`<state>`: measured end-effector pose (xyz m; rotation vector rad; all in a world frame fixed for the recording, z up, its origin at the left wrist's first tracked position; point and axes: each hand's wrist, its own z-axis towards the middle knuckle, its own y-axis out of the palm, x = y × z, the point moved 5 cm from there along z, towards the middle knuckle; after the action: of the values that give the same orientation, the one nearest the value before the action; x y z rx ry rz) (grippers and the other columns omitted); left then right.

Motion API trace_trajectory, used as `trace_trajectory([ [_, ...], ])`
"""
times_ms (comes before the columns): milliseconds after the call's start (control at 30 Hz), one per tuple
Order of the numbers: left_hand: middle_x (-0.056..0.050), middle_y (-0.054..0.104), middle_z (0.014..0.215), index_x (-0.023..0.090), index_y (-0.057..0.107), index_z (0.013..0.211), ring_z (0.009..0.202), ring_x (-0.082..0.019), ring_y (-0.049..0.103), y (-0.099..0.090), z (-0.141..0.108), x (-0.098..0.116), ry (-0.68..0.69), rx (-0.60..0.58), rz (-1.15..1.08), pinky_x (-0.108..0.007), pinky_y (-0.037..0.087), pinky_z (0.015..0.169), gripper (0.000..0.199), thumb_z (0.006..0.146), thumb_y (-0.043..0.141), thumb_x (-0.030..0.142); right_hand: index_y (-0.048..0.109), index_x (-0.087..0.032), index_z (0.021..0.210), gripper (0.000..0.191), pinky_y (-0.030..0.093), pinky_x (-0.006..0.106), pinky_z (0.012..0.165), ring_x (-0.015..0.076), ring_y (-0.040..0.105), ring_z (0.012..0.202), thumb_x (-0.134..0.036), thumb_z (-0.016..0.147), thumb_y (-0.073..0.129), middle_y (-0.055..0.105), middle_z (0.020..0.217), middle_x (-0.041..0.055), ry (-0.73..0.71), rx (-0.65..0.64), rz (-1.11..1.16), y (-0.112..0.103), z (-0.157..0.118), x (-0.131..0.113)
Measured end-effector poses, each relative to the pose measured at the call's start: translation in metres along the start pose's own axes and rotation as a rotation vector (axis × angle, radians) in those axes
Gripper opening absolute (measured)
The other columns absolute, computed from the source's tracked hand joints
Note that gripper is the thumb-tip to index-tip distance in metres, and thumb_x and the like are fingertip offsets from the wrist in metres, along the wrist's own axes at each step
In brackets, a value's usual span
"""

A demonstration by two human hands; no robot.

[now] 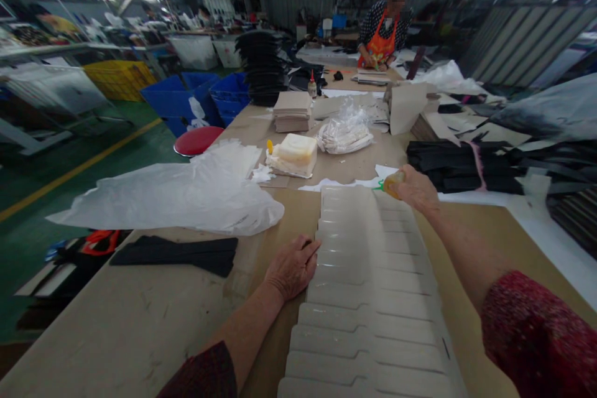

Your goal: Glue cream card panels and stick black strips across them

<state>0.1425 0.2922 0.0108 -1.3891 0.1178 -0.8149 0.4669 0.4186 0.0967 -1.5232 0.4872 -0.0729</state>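
L hand (293,267): loosely curled, nothing seen in its grasp, fingertips touching the L edge of the grey pieces (373,286). R hand (418,188): closed round a small bottle (394,185), green nozzle (380,185) aimed L at far end of the row.

Grey pieces lie between the hands, running from beside the R hand back past the L wrist. Layout judged complete: overlapped, a margin of each exposed. Gloss (prob. wet) shows on L part of pcs. beside & beyond L hand, w/ small spots on a few nearer ones; judged part done. R part, nearer than R hand, shows little gloss; judged outstanding. Blur at far end: can't confirm nozzle contact.

Outward: black strips (175,253) left of L hand, none on the pcs.; plastic sheet (186,196) beyond them; tub (297,152) ahead, between the hands; black bundles (448,165) just right of R hand. Co-worker (382,37) well beyond R hand, at separate work.
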Motion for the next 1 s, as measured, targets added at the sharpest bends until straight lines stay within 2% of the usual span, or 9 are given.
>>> trace_trajectory([
  [167,-0.008,0.059,0.116,0.023,0.056,0.13,0.102,-0.021,0.059,0.001,0.0,0.0,-0.003,-0.01,0.001,-0.038,0.05,0.097,0.036,0.095,0.046,0.024,0.059,-0.023,0.103,0.033,0.045,0.034,0.068,0.0321,0.066,0.093,-0.045,0.078,0.056,0.069,0.098,0.0118,0.007,-0.022,-0.009,0.004,-0.003,-0.006],
  [433,-0.008,0.058,0.116,0.021,0.057,0.129,0.102,-0.021,0.059,0.002,-0.001,-0.001,-0.004,-0.021,0.006,-0.038,0.051,0.096,0.037,0.094,0.047,0.023,0.057,-0.025,0.107,0.035,0.042,0.031,0.066,0.0271,0.065,0.089,-0.048,0.081,0.053,0.069,0.097,0.0088,-0.087,-0.06,0.086,0.024,-0.017,-0.059],
  [600,-0.008,0.059,0.115,0.023,0.057,0.129,0.103,-0.021,0.059,0.001,-0.001,0.0,-0.008,-0.021,0.012,-0.038,0.051,0.096,0.036,0.094,0.047,0.024,0.058,-0.024,0.106,0.034,0.04,0.03,0.064,0.0244,0.064,0.085,-0.047,0.081,0.055,0.069,0.092,0.0073,-0.113,-0.059,0.129,0.027,-0.023,-0.076],
  [767,-0.008,0.059,0.114,0.022,0.057,0.129,0.102,-0.021,0.059,0.001,-0.001,0.0,-0.013,-0.025,0.017,-0.037,0.051,0.096,0.036,0.094,0.047,0.023,0.059,-0.023,0.102,0.03,0.04,0.031,0.066,0.0263,0.062,0.083,-0.041,0.077,0.059,0.066,0.086,0.0076,-0.116,-0.043,0.252,0.033,-0.026,-0.084],
  [1000,-0.008,0.06,0.114,0.022,0.058,0.129,0.103,-0.021,0.059,-0.001,0.001,0.0,-0.008,-0.013,0.012,-0.037,0.051,0.097,0.036,0.095,0.045,0.023,0.058,-0.024,0.092,0.026,0.04,0.031,0.07,0.0229,0.058,0.078,-0.037,0.07,0.064,0.062,0.077,0.0022,-0.104,-0.016,0.491,0.058,-0.031,-0.102],
])
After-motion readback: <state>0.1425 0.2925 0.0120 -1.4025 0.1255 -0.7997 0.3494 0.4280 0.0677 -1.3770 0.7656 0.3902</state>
